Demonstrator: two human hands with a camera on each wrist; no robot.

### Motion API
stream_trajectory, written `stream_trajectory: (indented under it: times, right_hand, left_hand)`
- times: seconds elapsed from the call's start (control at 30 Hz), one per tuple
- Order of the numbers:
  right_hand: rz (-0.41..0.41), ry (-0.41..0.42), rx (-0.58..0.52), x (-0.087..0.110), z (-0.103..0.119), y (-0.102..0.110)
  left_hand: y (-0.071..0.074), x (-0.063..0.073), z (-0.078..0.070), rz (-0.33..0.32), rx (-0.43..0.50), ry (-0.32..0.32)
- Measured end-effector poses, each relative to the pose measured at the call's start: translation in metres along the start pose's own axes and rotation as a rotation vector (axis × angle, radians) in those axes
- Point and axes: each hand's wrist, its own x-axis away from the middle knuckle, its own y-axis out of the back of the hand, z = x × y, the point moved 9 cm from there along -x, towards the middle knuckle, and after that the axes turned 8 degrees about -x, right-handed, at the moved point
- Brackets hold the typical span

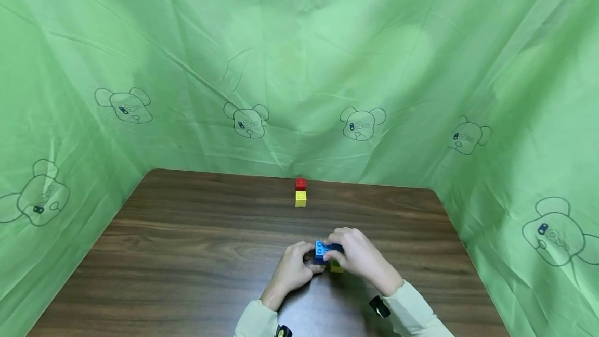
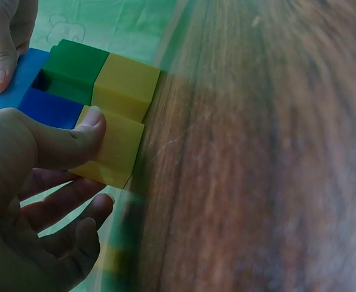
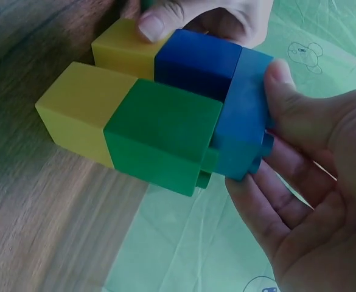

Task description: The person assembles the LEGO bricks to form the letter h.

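Two short brick stacks stand side by side on the table: a dark blue brick on a yellow brick, and a green brick on a second yellow brick. A light blue brick lies across their tops, over the dark blue one and reaching to the green one, where some green studs show at the side. My right hand pinches the light blue brick between thumb and fingers. With its thumb on the first yellow brick, my left hand steadies that stack from the left; its fingers are partly hidden behind.
Near the far edge of the brown wooden table, a red brick and another yellow brick sit in line. A green cloth with bear drawings surrounds the back and sides.
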Motion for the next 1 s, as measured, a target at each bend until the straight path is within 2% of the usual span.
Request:
stream_trajectory:
  times: [0.4, 0.53, 0.67, 0.8, 1.0]
  right_hand:
    - [0.019, 0.002, -0.014, 0.002, 0.000, -0.002]
    - [0.062, -0.055, -0.046, 0.009, -0.009, -0.005]
    - [0.085, -0.140, -0.076, 0.025, -0.027, -0.011]
    - [0.065, -0.213, -0.138, 0.039, -0.046, -0.017]
    - [0.029, -0.231, -0.239, 0.045, -0.060, -0.021]
  left_hand:
    - [0.001, 0.000, -0.001, -0.006, -0.007, -0.005]
    - [0.000, 0.002, -0.002, -0.004, -0.004, -0.010]
    - [-0.003, 0.004, -0.002, 0.000, 0.000, -0.005]
    - [-0.004, 0.005, -0.002, 0.009, 0.001, 0.001]
    - [-0.003, 0.001, -0.003, 0.064, -0.018, -0.009]
